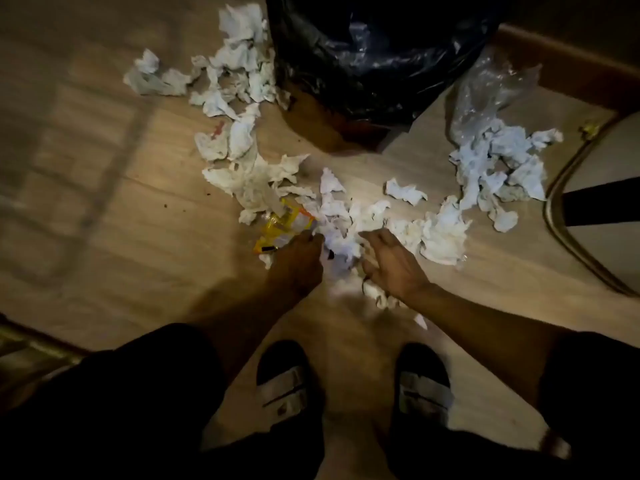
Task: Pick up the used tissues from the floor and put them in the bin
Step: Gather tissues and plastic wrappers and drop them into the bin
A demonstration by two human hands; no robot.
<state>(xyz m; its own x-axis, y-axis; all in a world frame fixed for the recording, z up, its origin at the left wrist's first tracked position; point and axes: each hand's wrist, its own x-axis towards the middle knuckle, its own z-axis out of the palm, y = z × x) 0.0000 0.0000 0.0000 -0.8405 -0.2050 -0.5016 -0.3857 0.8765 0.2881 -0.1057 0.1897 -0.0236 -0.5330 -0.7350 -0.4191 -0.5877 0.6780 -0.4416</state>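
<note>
Your bin (374, 60), lined with a black bag, stands at the top of the view; whether any tissues are already inside cannot be told. Most of the job looks undone: the floor (104, 202) carries 1 long trail of tissues (235, 74) left of the bin, 1 heap (498, 168) to its right beside a clear plastic bag (491, 88), and 1 pile (346, 220) just ahead of you. Your left hand (298, 258) is curled at that pile's edge near a yellow wrapper (277, 226); whether it pinches tissue, I cannot tell. Your right hand (391, 261) is spread, fingers on the pile.
</note>
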